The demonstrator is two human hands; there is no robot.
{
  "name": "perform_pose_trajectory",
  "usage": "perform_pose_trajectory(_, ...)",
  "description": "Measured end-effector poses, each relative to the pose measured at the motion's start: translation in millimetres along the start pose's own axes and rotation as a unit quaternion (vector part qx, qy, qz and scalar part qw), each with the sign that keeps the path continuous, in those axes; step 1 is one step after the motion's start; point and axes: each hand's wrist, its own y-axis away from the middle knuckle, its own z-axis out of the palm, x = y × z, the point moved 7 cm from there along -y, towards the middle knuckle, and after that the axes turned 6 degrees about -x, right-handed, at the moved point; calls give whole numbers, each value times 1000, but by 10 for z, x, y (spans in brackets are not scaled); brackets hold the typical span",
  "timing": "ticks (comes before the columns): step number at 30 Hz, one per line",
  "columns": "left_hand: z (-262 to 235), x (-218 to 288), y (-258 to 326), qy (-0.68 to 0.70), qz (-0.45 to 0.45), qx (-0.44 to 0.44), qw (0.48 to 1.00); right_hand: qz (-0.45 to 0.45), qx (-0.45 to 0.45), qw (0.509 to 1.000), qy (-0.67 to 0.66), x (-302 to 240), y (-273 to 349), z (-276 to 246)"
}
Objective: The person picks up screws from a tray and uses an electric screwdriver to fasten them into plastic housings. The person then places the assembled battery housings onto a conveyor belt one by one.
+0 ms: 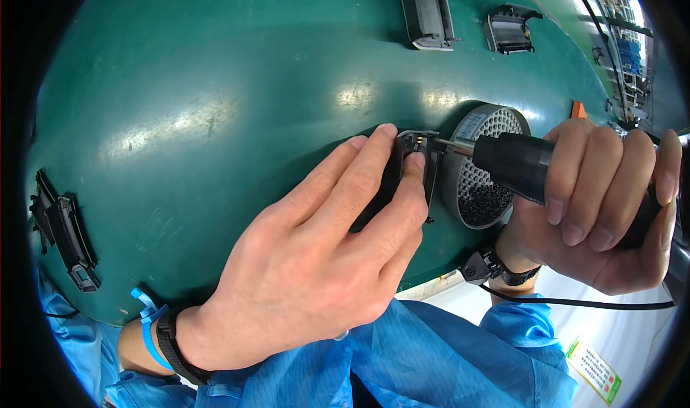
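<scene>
My left hand (323, 243) presses a black plastic housing (432, 165) against the green table, its fingers laid over the part and partly hiding it. Small gold contacts show near the housing's far end. In my right hand (611, 185) is a black electric screwdriver (514, 165), held with the fingers wrapped round its body. The metal bit points left and its tip meets the far right corner of the housing. Whether a screw sits under the tip is too small to tell. Just right of the housing, partly behind the screwdriver, lies a round grey tray (451, 196) with small black screws (485, 205).
A long black housing (425, 16) and a shorter black piece (511, 30) lie at the far side of the green table (180, 70). More black housings (68, 232) rest at the left edge. A black cable (582, 303) runs near my right wrist. Something orange (578, 109) stands at far right.
</scene>
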Motion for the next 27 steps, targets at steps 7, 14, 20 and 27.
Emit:
perform_pose_trajectory(7, -44, -105, 107, -4, -4, 9, 1000, 8, 6, 1000, 4, 88, -87, 91)
perform_pose_trajectory(14, -99, -68, 193, -23, 42, 9, 999, 51, 83, 995, 39, 173, -210, 265)
perform_pose_trajectory(20, -51, -65, 305, -34, 45, -65, 996, -36, 97, 993, 59, -318, 208, 81)
perform_pose_trajectory(27, -1028, -254, 172, 192, 19, 75, 978, -93, 174, 975, 106, -620, 338, -444)
